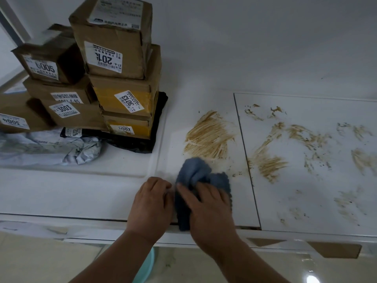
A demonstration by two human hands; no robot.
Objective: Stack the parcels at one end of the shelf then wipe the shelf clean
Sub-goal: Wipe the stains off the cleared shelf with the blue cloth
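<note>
A blue cloth (201,186) lies bunched on the white shelf (81,190) at lower centre, gripped by the right hand (206,209) — the left hand (152,203), fingers curled, touches its left edge. Brown smears (210,135) spread to the right. The parcels (114,64) stand stacked at upper left.

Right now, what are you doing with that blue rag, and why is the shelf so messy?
A person is cleaning the white shelf. The brown cardboard parcels are already stacked at its left end, on top of grey and black plastic mailer bags. The right hand grips a crumpled blue cloth at the shelf's front edge, and the left hand rests beside it. The brown smeared stains further back and to the right are not wiped off yet.
</note>
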